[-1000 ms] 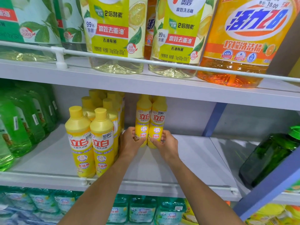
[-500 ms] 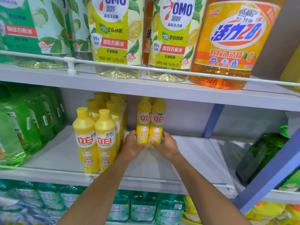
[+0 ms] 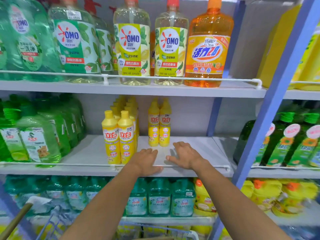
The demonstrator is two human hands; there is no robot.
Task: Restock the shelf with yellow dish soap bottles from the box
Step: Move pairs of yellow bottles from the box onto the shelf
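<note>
Blurring in shadow just beyond the fingers [image 3: 179,144], tops of two upright yellow plastic dish soap bottles [image 3: 159,125]; left hand [image 3: 147,159] and right hand [image 3: 186,155] splaying, holding nothing.

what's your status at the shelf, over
Both open, empty: left hand, right hand, at front of shelf. Two yellow bottles upright behind them, untouched. Nothing between.

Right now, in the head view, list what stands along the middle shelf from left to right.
Light green bottles → rows of yellow dish soap bottles → pair of yellow bottles set further back → dark green bottles at the far right.
</note>
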